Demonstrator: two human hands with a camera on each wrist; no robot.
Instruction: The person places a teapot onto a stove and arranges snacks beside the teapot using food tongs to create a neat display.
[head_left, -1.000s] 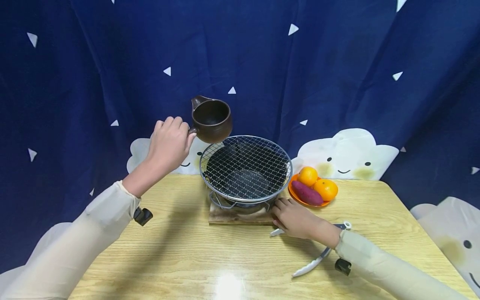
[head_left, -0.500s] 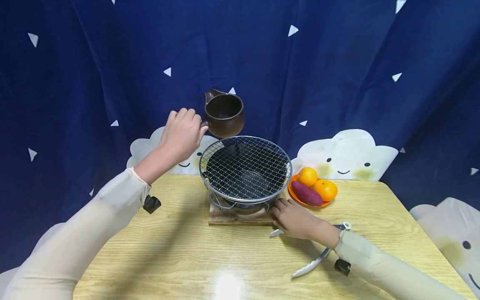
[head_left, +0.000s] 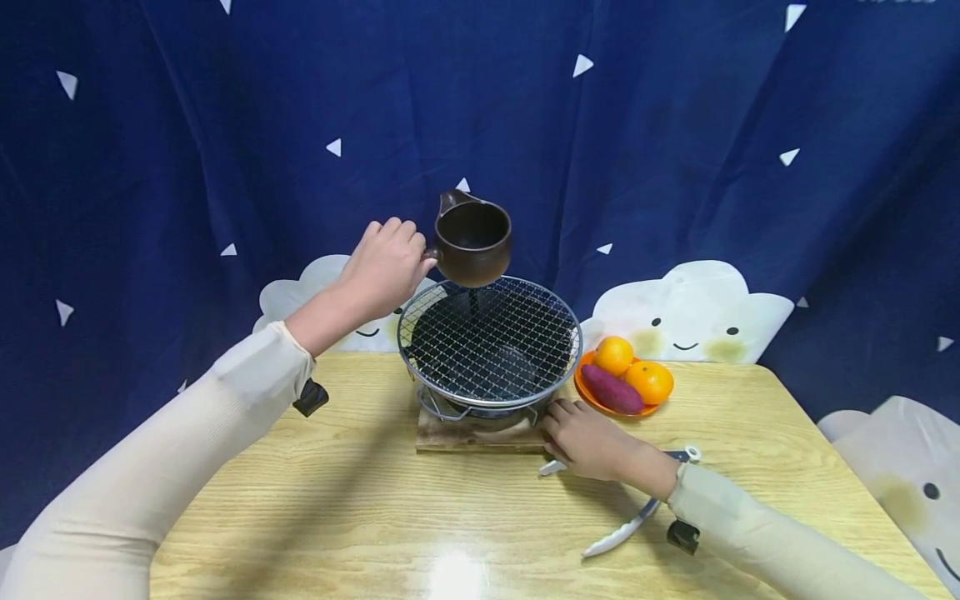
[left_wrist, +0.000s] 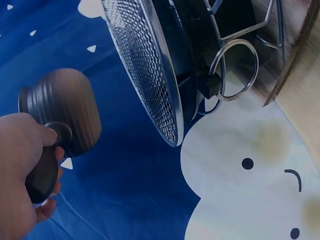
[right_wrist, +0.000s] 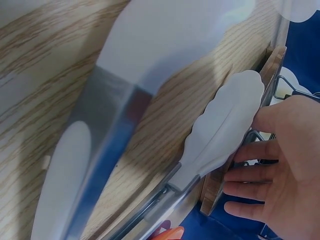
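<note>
My left hand [head_left: 386, 267] grips the handle of a dark brown spouted pot [head_left: 474, 250]. It holds the pot up near the far left rim of a round wire grill mesh [head_left: 491, 346], apart from it. In the left wrist view the fingers wrap the stubby handle [left_wrist: 42, 177], thumb near the pot's ridged wall [left_wrist: 80, 110]. The mesh lies over a dark round stove on a wooden board [head_left: 472, 439]. My right hand [head_left: 585, 437] rests at the board's right end, its fingers nearly straight in the right wrist view. What the pot holds cannot be seen.
White-tipped tongs [head_left: 626, 533] lie spread on the wooden table [head_left: 345, 517], partly under the right forearm. An orange plate [head_left: 585, 398] behind the right hand bears two orange fruits [head_left: 649, 382] and a purple sweet potato [head_left: 611, 388]. A blue curtain [head_left: 675, 150] hangs behind.
My left hand has carried the pot rightward, first slightly up and then down, bringing it over the mesh's far rim as seen from above. My right hand has stayed put.
</note>
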